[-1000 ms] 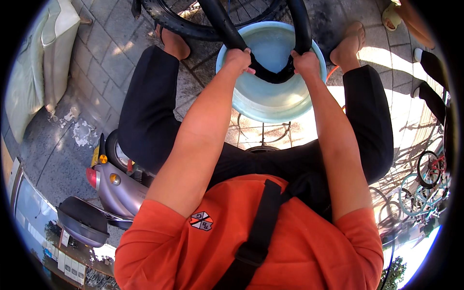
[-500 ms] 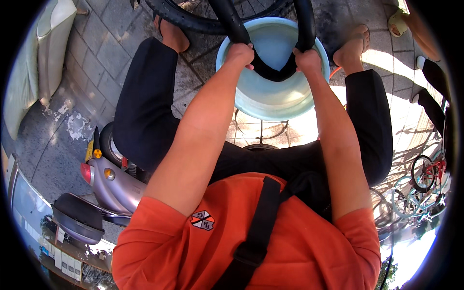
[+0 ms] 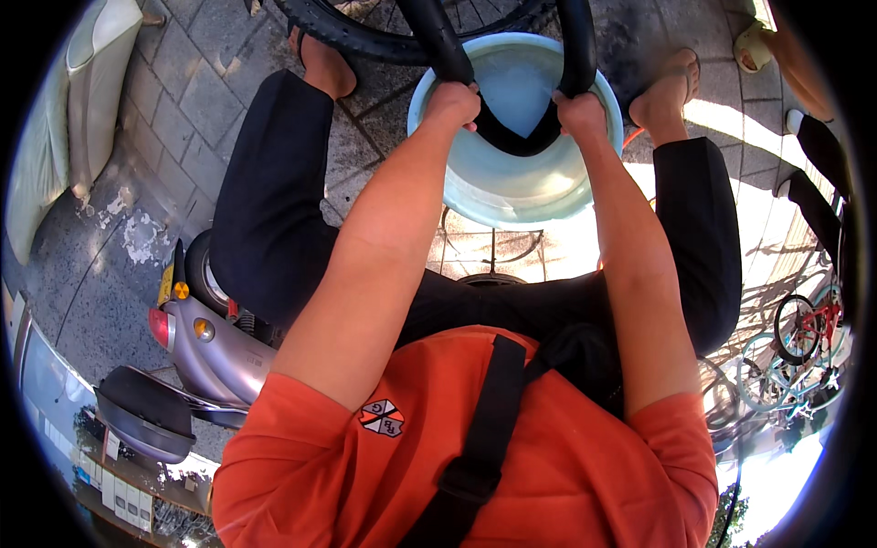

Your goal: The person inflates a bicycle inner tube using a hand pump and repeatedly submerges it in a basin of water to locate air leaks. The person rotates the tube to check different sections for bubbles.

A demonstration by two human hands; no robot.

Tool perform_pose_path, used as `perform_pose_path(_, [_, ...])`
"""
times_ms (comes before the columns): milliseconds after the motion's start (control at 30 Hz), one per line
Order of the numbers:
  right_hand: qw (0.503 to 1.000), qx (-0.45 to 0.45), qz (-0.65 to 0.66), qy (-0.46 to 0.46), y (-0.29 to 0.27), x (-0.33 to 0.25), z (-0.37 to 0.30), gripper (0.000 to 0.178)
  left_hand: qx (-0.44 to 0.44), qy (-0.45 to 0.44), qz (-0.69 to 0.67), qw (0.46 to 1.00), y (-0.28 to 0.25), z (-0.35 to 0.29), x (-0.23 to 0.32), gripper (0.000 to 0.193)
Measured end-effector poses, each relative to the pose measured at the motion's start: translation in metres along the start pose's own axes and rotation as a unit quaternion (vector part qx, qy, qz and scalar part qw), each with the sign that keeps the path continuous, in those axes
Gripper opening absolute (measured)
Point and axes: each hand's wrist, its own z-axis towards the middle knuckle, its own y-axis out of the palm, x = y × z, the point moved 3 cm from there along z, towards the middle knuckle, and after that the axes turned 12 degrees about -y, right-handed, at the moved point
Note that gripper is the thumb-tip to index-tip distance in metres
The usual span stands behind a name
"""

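Note:
A black inflated inner tube [image 3: 513, 143] dips in a bend into a round pale blue basin [image 3: 521, 210], which holds water. My left hand [image 3: 452, 106] is wrapped round the tube at the basin's left side. On the other side of the bend, my right hand [image 3: 582, 116] grips the same tube. Both ends of the tube run up past the far rim and leave the top of the picture. The fingertips are partly hidden behind my hands and the tube.
A bicycle wheel with a black tyre [image 3: 365, 41] lies beyond the basin, close to my left foot. To the left stands a parked scooter [image 3: 215, 347]. Another person's legs [image 3: 816, 155] are at the far right, with several bicycles [image 3: 799, 356] nearer. Paving [image 3: 196, 100] surrounds the basin.
Both hands keep their hold and the tube stays bent in the basin. The view has shifted very slightly; nothing else has visibly moved.

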Motion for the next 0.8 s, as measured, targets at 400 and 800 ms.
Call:
perform_pose_path(400, [1.0,-0.002,-0.007,-0.014,0.001,0.003,0.003,0.048,0.007,-0.007,0.018,1.0,0.001,0.004,0.001,0.048])
perform_pose_path(800, [1.0,-0.006,-0.013,-0.013,-0.001,0.001,0.001,0.047,0.023,-0.01,0.019,1.0,-0.004,-0.012,0.002,0.044])
